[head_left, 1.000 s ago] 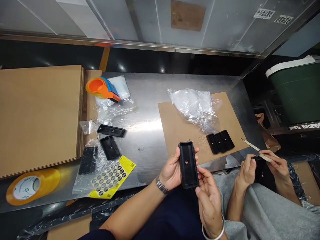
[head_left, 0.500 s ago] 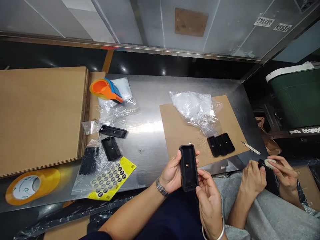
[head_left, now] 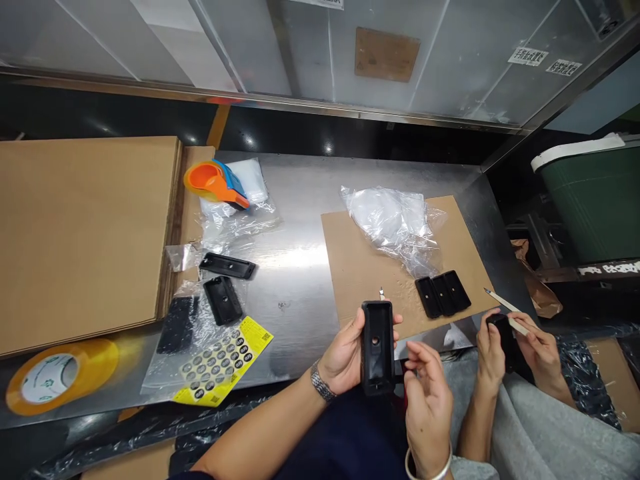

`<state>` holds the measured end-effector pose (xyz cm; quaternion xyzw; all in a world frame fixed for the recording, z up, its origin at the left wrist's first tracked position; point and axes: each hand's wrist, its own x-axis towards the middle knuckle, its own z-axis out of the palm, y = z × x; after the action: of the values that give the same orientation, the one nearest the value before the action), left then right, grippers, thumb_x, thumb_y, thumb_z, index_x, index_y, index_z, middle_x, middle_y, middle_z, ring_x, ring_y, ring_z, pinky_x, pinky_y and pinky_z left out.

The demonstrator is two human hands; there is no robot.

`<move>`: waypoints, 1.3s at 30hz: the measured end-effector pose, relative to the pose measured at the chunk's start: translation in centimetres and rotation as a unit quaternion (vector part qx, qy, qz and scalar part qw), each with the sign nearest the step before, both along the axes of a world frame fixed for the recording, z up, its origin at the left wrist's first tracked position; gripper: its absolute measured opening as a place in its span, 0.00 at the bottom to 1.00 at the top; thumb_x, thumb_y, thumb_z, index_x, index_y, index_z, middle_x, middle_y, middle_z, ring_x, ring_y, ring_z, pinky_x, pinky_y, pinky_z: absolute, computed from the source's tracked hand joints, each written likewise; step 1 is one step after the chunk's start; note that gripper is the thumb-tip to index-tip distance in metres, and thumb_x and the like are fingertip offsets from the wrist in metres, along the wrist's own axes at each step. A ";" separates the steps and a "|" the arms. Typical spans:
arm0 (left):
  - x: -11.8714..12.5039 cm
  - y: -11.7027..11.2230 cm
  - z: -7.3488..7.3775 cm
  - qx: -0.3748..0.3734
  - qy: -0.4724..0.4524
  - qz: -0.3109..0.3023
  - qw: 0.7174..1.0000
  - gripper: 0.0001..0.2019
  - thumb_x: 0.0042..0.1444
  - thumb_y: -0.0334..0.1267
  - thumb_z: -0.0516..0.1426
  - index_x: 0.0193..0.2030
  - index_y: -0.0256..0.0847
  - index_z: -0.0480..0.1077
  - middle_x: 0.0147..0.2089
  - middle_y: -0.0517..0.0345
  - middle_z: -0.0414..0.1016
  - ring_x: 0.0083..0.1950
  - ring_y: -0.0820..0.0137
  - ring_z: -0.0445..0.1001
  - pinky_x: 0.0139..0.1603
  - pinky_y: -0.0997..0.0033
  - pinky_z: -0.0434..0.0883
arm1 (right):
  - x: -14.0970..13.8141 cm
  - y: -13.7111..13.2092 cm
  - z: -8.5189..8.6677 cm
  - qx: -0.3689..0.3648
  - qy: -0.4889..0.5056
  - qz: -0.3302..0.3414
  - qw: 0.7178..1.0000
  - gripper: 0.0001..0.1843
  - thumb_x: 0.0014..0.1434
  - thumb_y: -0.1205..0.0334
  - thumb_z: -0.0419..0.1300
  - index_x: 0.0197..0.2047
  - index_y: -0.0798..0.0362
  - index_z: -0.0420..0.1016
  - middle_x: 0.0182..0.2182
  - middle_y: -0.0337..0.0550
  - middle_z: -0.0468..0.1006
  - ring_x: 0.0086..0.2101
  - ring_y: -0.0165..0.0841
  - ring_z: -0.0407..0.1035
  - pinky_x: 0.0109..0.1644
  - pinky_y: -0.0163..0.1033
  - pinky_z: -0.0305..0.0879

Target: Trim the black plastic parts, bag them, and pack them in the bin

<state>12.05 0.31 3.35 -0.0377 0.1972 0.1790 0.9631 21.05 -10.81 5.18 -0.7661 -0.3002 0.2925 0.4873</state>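
My left hand (head_left: 345,357) grips a black rectangular plastic case (head_left: 378,347) by its long sides. Its hollow face is turned up, and a small round hole shows in the middle. Just right of the case, my right hand (head_left: 429,400) hangs with loosely bent fingers and thumb apart, holding nothing that I can see. A small pointed metal tip (head_left: 381,293) pokes out beyond the case's far end; the rest of it is mostly hidden. Three similar black cases (head_left: 443,294) lie side by side on a cardboard sheet (head_left: 350,267).
A co-worker's hands (head_left: 537,350) hold a dark piece and a pale tool at the right. A crumpled plastic bag (head_left: 390,217) lies ahead. Leftward are two black cases (head_left: 223,300), a yellow sticker sheet (head_left: 260,337), an orange tape dispenser (head_left: 213,180), stacked cardboard (head_left: 85,233) and a tape roll (head_left: 95,367).
My right hand has come away from the case, moving slightly right. The left hand keeps its hold. The co-worker's hands have shifted left, and one now holds a pale tool.
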 end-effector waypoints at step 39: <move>0.2 3.8 -12.8 0.371 0.530 -0.011 0.763 0.21 0.54 0.51 0.47 0.45 0.36 0.65 0.39 0.48 0.71 0.43 0.59 0.69 0.45 0.57 0.65 | 10.4 3.7 -13.6 -0.182 -0.300 -0.140 0.926 0.19 0.53 0.61 0.49 0.46 0.63 0.66 0.43 0.60 0.66 0.44 0.45 0.60 0.46 0.51 0.55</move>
<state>12.29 4.10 -9.48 0.4252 0.5951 0.2187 0.6459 31.43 -7.11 -8.43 -0.9279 -0.2634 0.0277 0.2625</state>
